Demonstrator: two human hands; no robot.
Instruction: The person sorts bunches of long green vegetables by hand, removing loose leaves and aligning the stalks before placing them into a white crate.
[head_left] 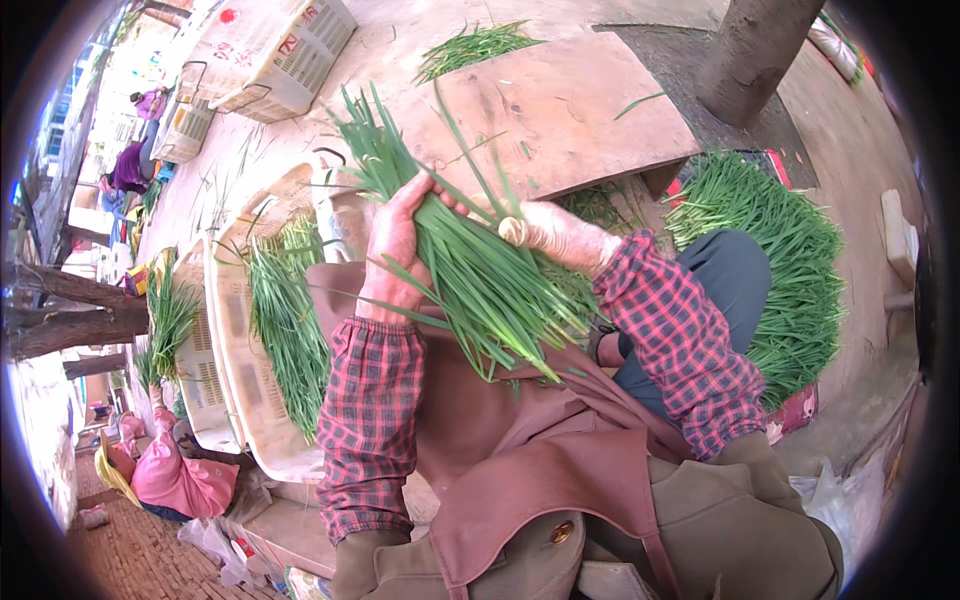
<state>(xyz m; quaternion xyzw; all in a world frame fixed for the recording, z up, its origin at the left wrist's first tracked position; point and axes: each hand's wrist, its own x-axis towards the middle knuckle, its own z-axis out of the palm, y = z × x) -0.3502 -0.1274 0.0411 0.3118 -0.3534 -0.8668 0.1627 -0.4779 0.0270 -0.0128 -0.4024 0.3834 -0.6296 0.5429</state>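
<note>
My left hand (pixel 397 240) is closed round a thick bunch of garlic chives (pixel 480 270), held slantwise over my lap. Its tips fan out toward the lower right, and the other end points to the upper left. Beside the bunch, my right hand (pixel 565 237) is pinched on a few loose chive blades (pixel 490 180) that stick up and left from it. A pale wrap or cap covers one of its fingertips. Under both hands lies a brown apron (pixel 500 400) across my lap.
A wooden board (pixel 560 110) stands low in front. A large chive heap (pixel 790 270) lies at my right. At left is a white crate (pixel 240 350) with more chives (pixel 285 310). Tall crates (pixel 260 60) stand far left; a person in pink (pixel 180 470) sits at lower left. A trunk (pixel 755 60) rises behind.
</note>
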